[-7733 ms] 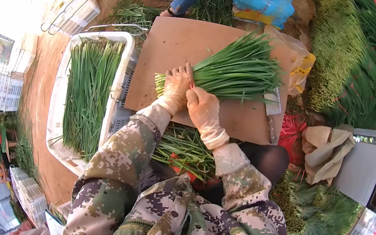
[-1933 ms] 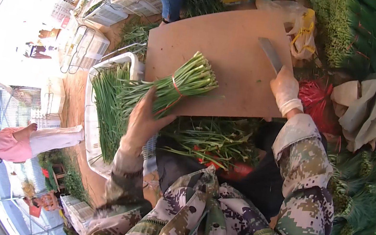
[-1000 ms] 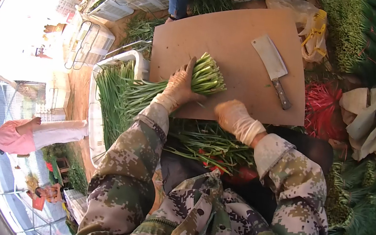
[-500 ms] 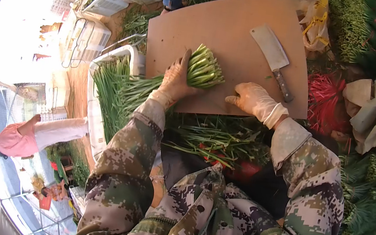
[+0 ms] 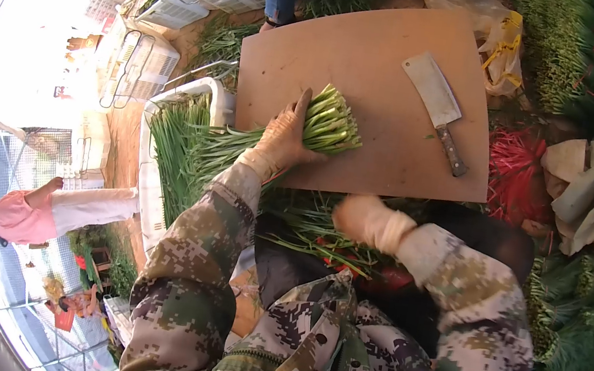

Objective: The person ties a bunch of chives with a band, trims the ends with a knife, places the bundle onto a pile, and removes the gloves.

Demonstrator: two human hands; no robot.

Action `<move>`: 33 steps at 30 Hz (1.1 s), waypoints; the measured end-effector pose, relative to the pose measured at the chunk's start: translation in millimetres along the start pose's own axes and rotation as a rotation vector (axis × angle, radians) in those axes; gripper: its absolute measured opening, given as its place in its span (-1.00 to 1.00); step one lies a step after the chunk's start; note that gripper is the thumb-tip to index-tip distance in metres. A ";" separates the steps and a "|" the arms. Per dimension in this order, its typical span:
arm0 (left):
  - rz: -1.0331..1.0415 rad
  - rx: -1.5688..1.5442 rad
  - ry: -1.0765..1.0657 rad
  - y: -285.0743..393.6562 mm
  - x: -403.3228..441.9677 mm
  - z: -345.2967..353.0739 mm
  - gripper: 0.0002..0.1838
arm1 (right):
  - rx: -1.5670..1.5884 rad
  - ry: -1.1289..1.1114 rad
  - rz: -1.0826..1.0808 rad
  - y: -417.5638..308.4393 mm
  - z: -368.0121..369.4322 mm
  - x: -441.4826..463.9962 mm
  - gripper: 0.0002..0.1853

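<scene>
A bunch of chives point(image 5: 332, 122) lies on the brown board point(image 5: 377, 59), its pale cut ends pointing right and its long leaves trailing left. Around it my gloved left hand point(image 5: 285, 138) is closed, thumb on the far side. My gloved right hand point(image 5: 361, 218), smeared by motion, is just below the board's near edge, over loose green leaves point(image 5: 307, 221) on my lap; its fingers do not show clearly. A cleaver point(image 5: 433, 98) with a brown handle rests on the right part of the board, apart from both hands.
A white crate point(image 5: 151, 187) of long greens stands at the left of the board. To the right are red ties point(image 5: 515, 176), a beige cloth point(image 5: 583, 190) and heaped greens point(image 5: 573, 319). A plastic bag point(image 5: 505, 51) lies behind. Other people are beyond the board and at far left.
My right hand has moved off the board, down and left toward the loose leaves on my lap. My left hand keeps its hold on the bunch; the whole view has shifted slightly.
</scene>
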State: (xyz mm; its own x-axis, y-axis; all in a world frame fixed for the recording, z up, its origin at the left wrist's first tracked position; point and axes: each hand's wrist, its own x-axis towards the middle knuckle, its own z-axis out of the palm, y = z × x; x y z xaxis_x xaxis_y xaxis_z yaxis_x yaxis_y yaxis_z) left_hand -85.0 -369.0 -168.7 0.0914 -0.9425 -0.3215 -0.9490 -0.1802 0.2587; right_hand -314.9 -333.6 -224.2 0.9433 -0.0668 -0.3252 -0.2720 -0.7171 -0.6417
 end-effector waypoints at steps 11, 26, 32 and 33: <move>0.114 0.103 0.326 0.5 -18.5 37.5 0.27 | 0.432 0.678 0.391 103.2 -89.5 20.1 -0.61; 0.149 0.109 0.367 4.3 -22.2 40.0 0.31 | 0.424 0.764 0.458 96.1 -95.5 69.7 -0.77; 0.147 0.057 0.356 9.3 -20.7 39.6 0.28 | 0.439 0.899 0.418 94.6 -96.3 62.1 -0.79; 0.154 0.067 0.348 12.2 -18.8 41.4 0.28 | 0.432 0.929 0.425 96.4 -95.5 58.9 -0.79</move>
State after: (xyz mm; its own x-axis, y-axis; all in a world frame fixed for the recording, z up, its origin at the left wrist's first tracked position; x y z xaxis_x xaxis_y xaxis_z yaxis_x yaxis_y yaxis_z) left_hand -110.8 -341.8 -197.1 0.0320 -0.9983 0.0479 -0.9762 -0.0209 0.2159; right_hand -267.3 -472.9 -238.9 0.4836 -0.8741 -0.0450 -0.4800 -0.2219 -0.8487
